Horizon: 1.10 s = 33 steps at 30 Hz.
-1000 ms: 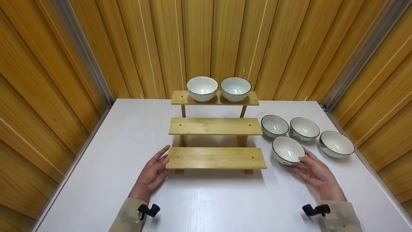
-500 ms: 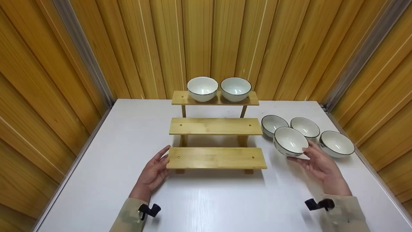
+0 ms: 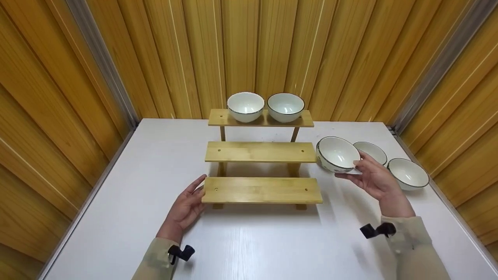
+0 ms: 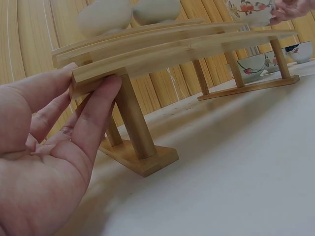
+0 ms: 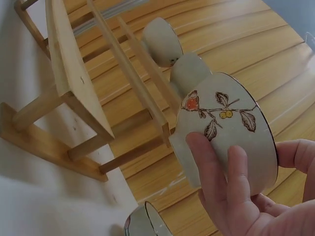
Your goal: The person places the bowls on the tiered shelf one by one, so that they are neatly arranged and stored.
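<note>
My right hand (image 3: 375,179) holds a white bowl (image 3: 337,154) with a dark rim, thumb at the rim and fingers under its side. Raised off the table, this bowl mostly covers another bowl behind it in the head view. The right wrist view shows its painted branch with leaves and berries (image 5: 224,114). My left hand (image 3: 186,206) pinches the left end of the lowest board of a three-tier wooden rack (image 3: 260,190); in the left wrist view the thumb (image 4: 101,105) lies beneath the board. Two bowls (image 3: 245,107) stand side by side on the top board.
To the right, on the white table (image 3: 249,241), stand a partly hidden bowl (image 3: 371,151) and another bowl (image 3: 408,173) near the table's right edge. Yellow wood-patterned panels (image 3: 268,50) enclose the back and sides.
My right hand has lifted the bowl off the table and carried it away from me and slightly left, to beside the middle board. My left hand stays at the rack.
</note>
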Motion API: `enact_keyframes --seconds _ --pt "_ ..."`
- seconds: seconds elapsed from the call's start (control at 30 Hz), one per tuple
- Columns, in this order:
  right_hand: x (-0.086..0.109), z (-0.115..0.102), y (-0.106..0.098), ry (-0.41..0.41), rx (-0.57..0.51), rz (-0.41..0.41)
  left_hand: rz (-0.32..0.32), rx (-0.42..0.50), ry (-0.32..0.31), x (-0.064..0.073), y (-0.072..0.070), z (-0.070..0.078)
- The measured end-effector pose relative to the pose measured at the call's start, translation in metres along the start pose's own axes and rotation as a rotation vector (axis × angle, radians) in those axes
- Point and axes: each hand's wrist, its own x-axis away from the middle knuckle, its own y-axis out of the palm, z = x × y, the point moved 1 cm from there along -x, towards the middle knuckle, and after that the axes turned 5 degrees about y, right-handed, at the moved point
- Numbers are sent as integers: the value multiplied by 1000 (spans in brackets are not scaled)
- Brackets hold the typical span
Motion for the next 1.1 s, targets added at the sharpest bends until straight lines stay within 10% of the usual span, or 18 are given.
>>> enact_keyframes --seconds 1.1 --pt "-120 25 153 106 239 69 -10 -21 17 0 0 0"
